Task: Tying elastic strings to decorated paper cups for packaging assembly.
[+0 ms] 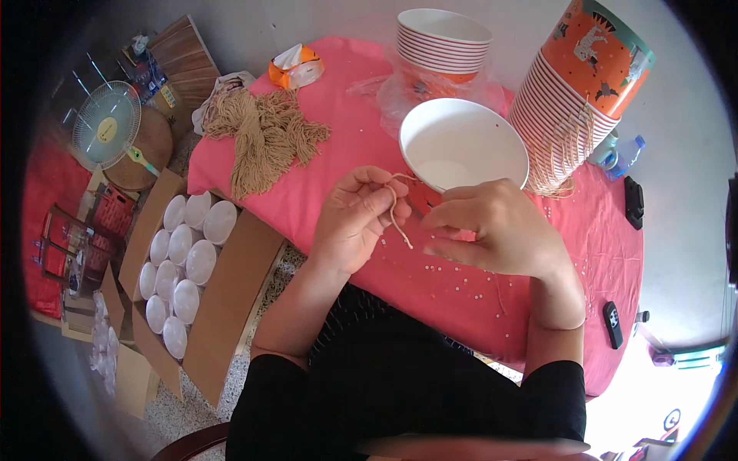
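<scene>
The left hand (357,219) pinches a short beige cord (395,211) between thumb and fingers, its grip closed on the cord, which hangs down over the pink table (346,146). The right hand (492,227) rests just beside it with fingers curled; whether its grip holds the cord's upper end I cannot tell. Just behind the hands lies a white paper bowl (461,142), open side up. Behind that stands a stack of orange bowls (442,42) on clear plastic wrap, and to the right a tilted taller bowl stack (573,92) with an orange and teal printed side, cords dangling from its rims. A bundle of beige cords (261,134) lies at the table's left end, near an orange and white tissue pack (296,65). Small white dots of paper speckle the cloth. On the floor to the left an open cardboard box (223,292) holds rows of white bowl stacks, and a pale fan (106,124) lies further off
</scene>
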`<state>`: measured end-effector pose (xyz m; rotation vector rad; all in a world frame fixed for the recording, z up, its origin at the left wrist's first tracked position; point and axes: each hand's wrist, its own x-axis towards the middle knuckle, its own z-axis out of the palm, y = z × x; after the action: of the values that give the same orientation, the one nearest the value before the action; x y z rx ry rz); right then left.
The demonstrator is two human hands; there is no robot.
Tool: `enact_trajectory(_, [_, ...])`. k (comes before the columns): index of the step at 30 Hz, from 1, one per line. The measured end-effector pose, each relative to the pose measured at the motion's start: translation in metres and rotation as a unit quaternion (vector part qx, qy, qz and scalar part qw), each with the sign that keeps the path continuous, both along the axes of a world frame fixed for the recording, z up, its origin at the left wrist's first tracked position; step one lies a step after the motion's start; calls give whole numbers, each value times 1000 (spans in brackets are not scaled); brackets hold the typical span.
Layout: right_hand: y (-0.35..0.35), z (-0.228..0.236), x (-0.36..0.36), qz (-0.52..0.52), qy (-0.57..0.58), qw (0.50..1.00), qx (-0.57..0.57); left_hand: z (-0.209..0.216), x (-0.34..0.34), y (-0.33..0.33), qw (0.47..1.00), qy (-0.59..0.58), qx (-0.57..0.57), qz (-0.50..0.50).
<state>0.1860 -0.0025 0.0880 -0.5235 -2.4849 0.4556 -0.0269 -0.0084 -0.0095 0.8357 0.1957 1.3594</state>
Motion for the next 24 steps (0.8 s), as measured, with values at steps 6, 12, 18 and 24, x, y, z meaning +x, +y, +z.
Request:
enact_trajectory(6, [-9,-14,-18,-103,-79,989,75,1,7,1,993,-95,-72,-15])
enact_trajectory(12, [-9,-26,-26,-150,-71,982,93,6,13,0,977,-181,-90,-63])
enact_trajectory(18, [-7,-18,-23,-118,-38,987,100,-2,5,4,977,-185,-86,-62])
enact_trajectory(24, [-5,-6,-14,-106,11,994,35,-6,-7,9,984,27,-51,167])
